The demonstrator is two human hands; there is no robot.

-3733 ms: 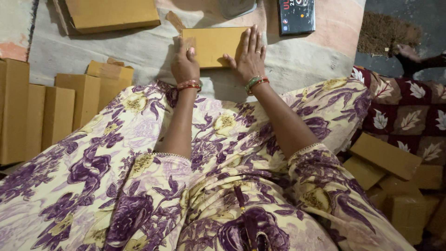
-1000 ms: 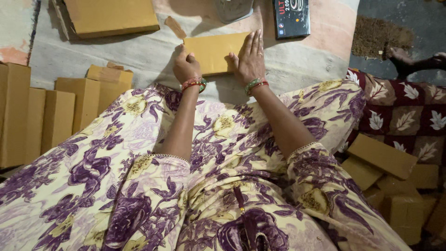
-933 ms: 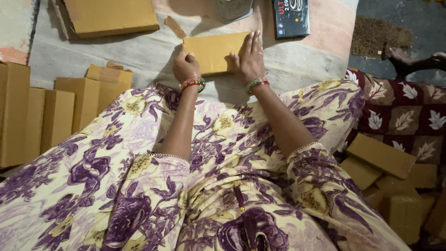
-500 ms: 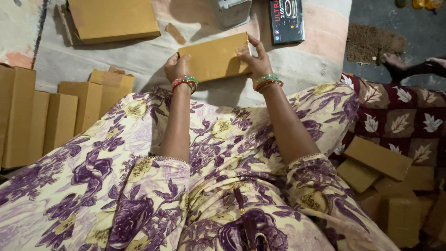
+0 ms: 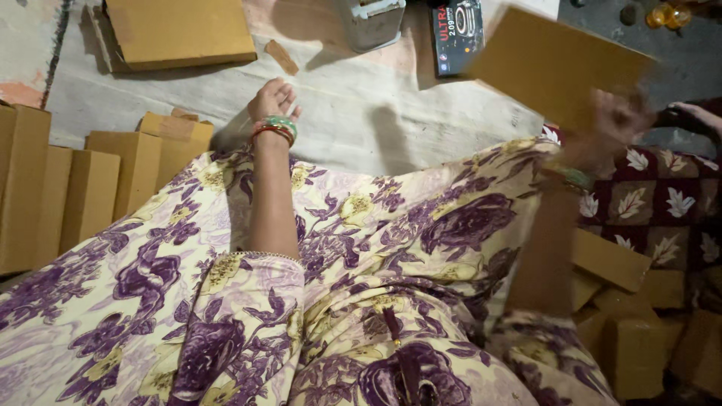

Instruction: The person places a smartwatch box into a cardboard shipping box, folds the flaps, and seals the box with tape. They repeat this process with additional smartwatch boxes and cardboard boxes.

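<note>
Your right hand, blurred, grips one flat cardboard box, now lifted off the cloth; your left hand rests loosely open, empty. Four boxes stand left.

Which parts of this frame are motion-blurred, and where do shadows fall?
Head view: the right hand and the cardboard box it holds are smeared by motion; the left hand and stacked boxes are sharp; a soft shadow lies on the floor cloth.

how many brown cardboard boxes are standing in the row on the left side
4 in plain view: the tallest box at the left edge, two lower ones beside it, then one more. A fifth box sits behind them; more may be hidden under the floral fabric.
</note>
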